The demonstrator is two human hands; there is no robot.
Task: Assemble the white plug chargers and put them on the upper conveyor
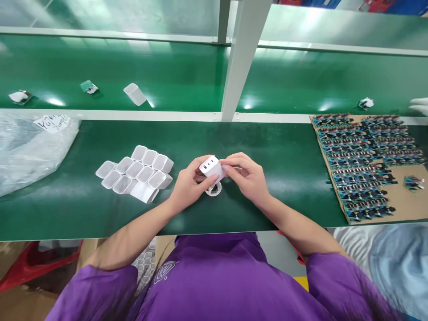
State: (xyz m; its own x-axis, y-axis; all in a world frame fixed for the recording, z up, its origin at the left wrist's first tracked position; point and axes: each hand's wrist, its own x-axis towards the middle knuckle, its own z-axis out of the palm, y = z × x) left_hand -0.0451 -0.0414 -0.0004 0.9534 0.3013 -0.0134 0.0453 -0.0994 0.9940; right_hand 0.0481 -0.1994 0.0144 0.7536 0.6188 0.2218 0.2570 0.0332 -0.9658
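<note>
Between both hands, just above the green bench, is a white USB charger (pixel 212 167), its face with several port slots turned up and toward the left. My left hand (pixel 190 183) is closed around its left and near sides, thumb along the front. At its right side my right hand (pixel 246 174) pinches with thumb and forefinger; the fingertips touch the charger's edge. Below the charger a round white ring-shaped object (pixel 214 189) with a dark centre lies on the bench, partly covered. White open charger shells (pixel 134 170) stand grouped to the left.
Several circuit boards (pixel 359 169) fill rows on a cardboard sheet (pixel 406 203) at the right. A clear plastic bag (pixel 36 147) lies at the left. Behind, a shelf holds a loose shell (pixel 134 94) and a small board (pixel 88 87). A white post (pixel 242 58) rises at the back.
</note>
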